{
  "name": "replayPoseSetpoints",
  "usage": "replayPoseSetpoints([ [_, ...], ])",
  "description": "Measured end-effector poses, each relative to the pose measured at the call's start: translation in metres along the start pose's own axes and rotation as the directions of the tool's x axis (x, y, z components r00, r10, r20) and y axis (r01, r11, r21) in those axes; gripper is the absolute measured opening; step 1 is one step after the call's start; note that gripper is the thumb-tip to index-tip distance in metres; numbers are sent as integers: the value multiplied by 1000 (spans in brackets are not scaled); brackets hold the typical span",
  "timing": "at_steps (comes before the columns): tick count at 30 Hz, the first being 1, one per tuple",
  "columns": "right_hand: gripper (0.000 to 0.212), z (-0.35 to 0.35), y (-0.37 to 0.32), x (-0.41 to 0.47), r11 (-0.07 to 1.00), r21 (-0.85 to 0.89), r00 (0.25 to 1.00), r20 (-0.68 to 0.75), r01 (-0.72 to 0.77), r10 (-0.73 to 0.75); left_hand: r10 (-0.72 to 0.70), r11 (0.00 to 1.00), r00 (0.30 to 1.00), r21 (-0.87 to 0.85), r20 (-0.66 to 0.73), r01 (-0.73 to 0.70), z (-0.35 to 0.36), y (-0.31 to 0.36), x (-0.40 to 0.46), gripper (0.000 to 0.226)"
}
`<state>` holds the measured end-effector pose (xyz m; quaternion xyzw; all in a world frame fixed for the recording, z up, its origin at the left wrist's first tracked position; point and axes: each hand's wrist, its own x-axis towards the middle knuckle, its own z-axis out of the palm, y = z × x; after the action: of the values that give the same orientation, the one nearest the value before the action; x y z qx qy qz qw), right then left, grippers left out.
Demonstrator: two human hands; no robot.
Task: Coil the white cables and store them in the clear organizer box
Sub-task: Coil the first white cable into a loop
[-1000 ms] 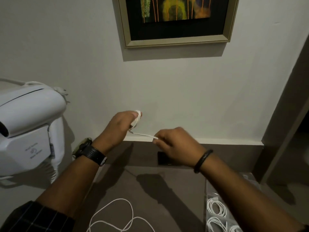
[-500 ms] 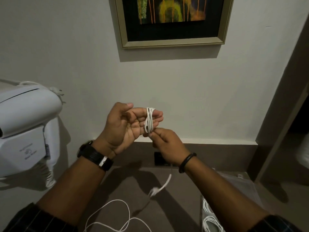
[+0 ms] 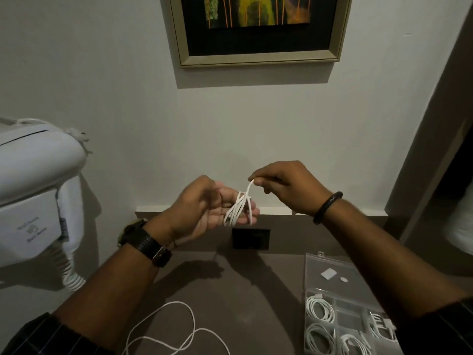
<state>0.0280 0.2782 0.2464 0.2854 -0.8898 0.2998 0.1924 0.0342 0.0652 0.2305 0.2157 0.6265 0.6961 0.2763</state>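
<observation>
Several loops of white cable sit wound around the fingers of the left hand, which curl partly inward to hold the bundle in the palm. The right hand pinches the cable's free end between thumb and forefinger just above the coil, pulling it taut upward. Half a second ago that tail dangled down toward the counter with the right hand below the bundle; now no slack hangs, and the end is lifted above it, so the winding looks essentially finished and the tail seems ready to be wrapped around the loops or tucked in. After that the coil should be ready to go into the clear organizer box, which lies open on the dark counter at lower right, well apart from the hands, with several coiled cables already in its compartments. A second loose cable sprawls on the counter near the bottom edge, not yet coiled. A wall-mounted hair dryer hangs at left, a framed picture above, and a dark wall socket just behind the hands. Nothing appears to block the way to the box, though the right forearm hides part of it.
</observation>
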Motion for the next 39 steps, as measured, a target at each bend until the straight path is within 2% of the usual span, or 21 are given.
replayPoseSetpoints([
  [1,19,4,3,-2,993,106,998,-31,-49,53,25,995,996,-104,88,-15,1,3,-3,64],
  [3,18,20,3,-7,950,296,991,-48,-102,122,87,979,975,-197,205,-46,5,8,-7,77],
  [4,17,30,0,-10,929,354,990,-50,-109,135,113,972,972,-225,204,-66,8,12,-6,80],
  [6,20,51,-9,-17,917,373,983,-53,-143,174,151,961,986,-247,78,-127,15,15,0,75],
  [8,27,69,-19,-23,940,294,982,-17,-175,188,171,961,971,-190,-169,-202,19,15,7,51],
  [10,22,77,-29,-28,970,187,988,49,-152,146,194,970,913,-70,-359,-233,17,14,13,23],
  [12,21,75,-34,-31,996,43,994,71,-82,79,202,976,888,8,-414,-219,12,14,14,12],
  [14,26,66,-33,-32,991,-134,998,64,-4,13,203,979,880,66,-429,-194,8,13,13,15],
  [16,27,55,-31,-33,975,-219,998,68,27,-12,213,975,857,153,-470,-159,8,13,13,15],
  [17,26,52,-31,-35,983,-182,999,48,5,4,234,964,837,227,-495,-136,8,13,14,15],
  [19,16,45,-27,-37,978,136,982,-78,-158,169,298,915,799,396,-522,-82,8,13,15,17],
  [21,10,42,-20,-39,859,443,931,-121,-259,343,307,890,804,453,-510,-52,9,14,14,15],
  [23,7,45,-15,-41,877,394,936,-100,-275,338,250,925,861,372,-443,-77,12,13,13,21],
  [26,14,58,-16,-44,945,216,957,-98,-247,272,135,991,945,41,-299,-129,20,11,16,27],
  [29,17,69,-22,-46,978,62,974,-100,-200,205,150,981,957,-86,-248,-176,25,11,21,9],
  [30,19,71,-25,-45,984,20,979,-90,-180,181,156,977,953,-98,-260,-187,25,11,22,11],
  [32,20,71,-31,-45,992,-50,991,-66,-118,114,174,983,931,1,-320,-183,27,10,24,17],
  [34,19,61,-36,-44,990,-139,998,-67,-24,15,258,943,893,299,-368,-149,31,7,24,16],
  [36,10,46,-39,-43,979,-186,991,-84,83,-100,327,860,879,495,-347,-125,36,5,24,12],
  [38,8,36,-37,-45,969,-194,974,-138,152,-180,361,813,886,564,-291,-146,39,6,24,11],
  [39,10,35,-34,-47,977,-161,964,-203,138,-170,367,810,892,562,-264,-167,38,8,24,13],
])
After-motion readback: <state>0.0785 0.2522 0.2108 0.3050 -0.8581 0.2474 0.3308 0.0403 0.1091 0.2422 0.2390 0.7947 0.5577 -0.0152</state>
